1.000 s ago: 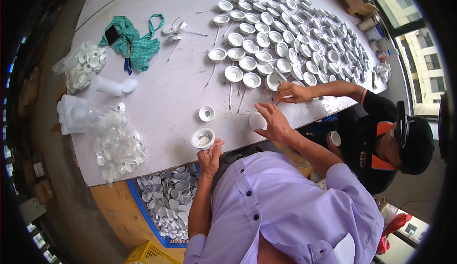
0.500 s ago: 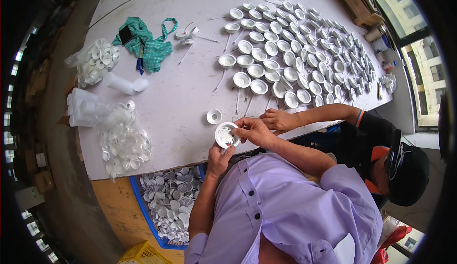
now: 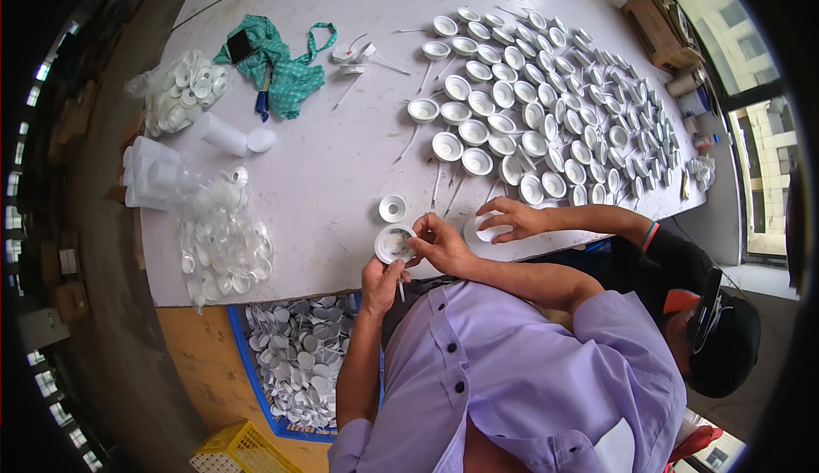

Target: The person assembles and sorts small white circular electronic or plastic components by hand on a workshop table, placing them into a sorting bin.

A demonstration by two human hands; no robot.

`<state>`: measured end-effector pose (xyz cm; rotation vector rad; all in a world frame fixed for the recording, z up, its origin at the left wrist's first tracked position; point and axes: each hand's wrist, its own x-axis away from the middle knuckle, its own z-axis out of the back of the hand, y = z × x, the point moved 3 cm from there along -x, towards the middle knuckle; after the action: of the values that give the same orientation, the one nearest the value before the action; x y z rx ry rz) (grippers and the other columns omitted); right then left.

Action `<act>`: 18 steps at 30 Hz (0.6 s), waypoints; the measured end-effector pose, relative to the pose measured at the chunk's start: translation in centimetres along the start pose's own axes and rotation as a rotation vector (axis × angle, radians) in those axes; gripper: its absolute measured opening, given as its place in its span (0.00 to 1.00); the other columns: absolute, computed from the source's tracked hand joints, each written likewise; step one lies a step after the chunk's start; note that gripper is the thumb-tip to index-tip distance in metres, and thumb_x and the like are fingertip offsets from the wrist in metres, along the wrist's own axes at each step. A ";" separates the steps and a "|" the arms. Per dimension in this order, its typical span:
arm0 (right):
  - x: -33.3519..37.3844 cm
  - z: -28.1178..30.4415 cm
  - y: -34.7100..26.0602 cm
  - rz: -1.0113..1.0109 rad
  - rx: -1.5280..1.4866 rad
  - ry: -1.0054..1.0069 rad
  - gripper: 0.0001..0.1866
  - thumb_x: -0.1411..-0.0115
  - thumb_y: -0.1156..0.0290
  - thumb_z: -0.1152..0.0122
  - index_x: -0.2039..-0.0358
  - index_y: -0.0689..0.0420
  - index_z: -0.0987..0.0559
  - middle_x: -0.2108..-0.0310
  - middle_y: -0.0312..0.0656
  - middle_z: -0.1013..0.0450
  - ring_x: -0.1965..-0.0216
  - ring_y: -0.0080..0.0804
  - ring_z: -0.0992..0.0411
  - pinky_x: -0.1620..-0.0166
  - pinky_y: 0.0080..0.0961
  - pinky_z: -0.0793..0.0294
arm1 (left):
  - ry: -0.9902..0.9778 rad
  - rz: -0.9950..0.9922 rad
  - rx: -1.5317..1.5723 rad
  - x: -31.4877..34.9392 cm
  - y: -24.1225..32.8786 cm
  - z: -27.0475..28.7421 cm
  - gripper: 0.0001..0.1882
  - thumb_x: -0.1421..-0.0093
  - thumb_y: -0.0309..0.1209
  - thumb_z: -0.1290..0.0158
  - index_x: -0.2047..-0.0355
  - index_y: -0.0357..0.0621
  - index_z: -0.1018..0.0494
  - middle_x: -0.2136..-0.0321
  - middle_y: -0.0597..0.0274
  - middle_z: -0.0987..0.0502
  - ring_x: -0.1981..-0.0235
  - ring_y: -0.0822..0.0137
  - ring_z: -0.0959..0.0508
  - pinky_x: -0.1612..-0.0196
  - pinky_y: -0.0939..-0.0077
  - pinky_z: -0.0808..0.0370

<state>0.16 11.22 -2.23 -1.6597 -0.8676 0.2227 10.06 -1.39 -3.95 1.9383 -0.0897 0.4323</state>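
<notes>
My left hand point(image 3: 380, 284) grips a round white downlight housing point(image 3: 394, 241) over the table's near edge, tilted so its inside shows. A pale disc with small parts lies within it, too small to make out. From its underside a short white wire point(image 3: 402, 290) hangs beside my left fingers. At the housing's right rim, the fingers of my right hand point(image 3: 442, 245) are pinched, partly hiding that side. Just beyond, an empty white cup-shaped housing point(image 3: 392, 208) stands on the table point(image 3: 333, 174).
A co-worker's hand point(image 3: 509, 217) rests on a white round piece at my right. Many wired white housings point(image 3: 503, 93) cover the far right. Bagged white parts point(image 3: 223, 238) and a green cloth point(image 3: 294, 89) lie left. Below, a blue crate point(image 3: 247, 362) holds white pieces.
My hands have shifted slightly left with the housing, and its wire now hangs in view. The co-worker's hand has opened out over a white round piece. The whole view has shifted a little.
</notes>
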 end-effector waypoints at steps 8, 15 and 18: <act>-6.1 2.2 -2.2 0.210 1.272 -0.095 0.33 0.55 0.58 0.31 0.48 0.56 0.29 0.52 0.46 0.34 0.52 0.42 0.32 0.51 0.35 0.29 | 0.211 0.026 0.187 1.2 0.3 3.1 0.17 0.37 0.26 0.53 0.48 0.38 0.38 0.57 0.57 0.26 0.64 0.67 0.20 0.79 0.87 0.37; -9.2 1.2 0.1 0.220 1.468 -0.200 0.38 0.56 0.57 0.30 0.45 0.54 0.31 0.49 0.45 0.38 0.49 0.43 0.37 0.48 0.33 0.31 | 0.271 0.008 0.218 2.0 -0.4 3.9 0.16 0.38 0.27 0.51 0.51 0.37 0.35 0.59 0.59 0.26 0.67 0.68 0.21 0.78 0.87 0.37; -8.9 1.1 0.0 0.190 1.440 -0.203 0.39 0.57 0.58 0.29 0.44 0.52 0.31 0.49 0.44 0.37 0.48 0.43 0.38 0.48 0.33 0.31 | 0.281 -0.013 0.240 2.0 -0.7 4.0 0.16 0.38 0.28 0.50 0.51 0.37 0.35 0.60 0.59 0.26 0.68 0.68 0.21 0.78 0.87 0.37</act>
<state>-6.80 6.34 -5.25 -0.3496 -0.4332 0.9077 13.14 -4.47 -5.19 2.0896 0.1639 0.7289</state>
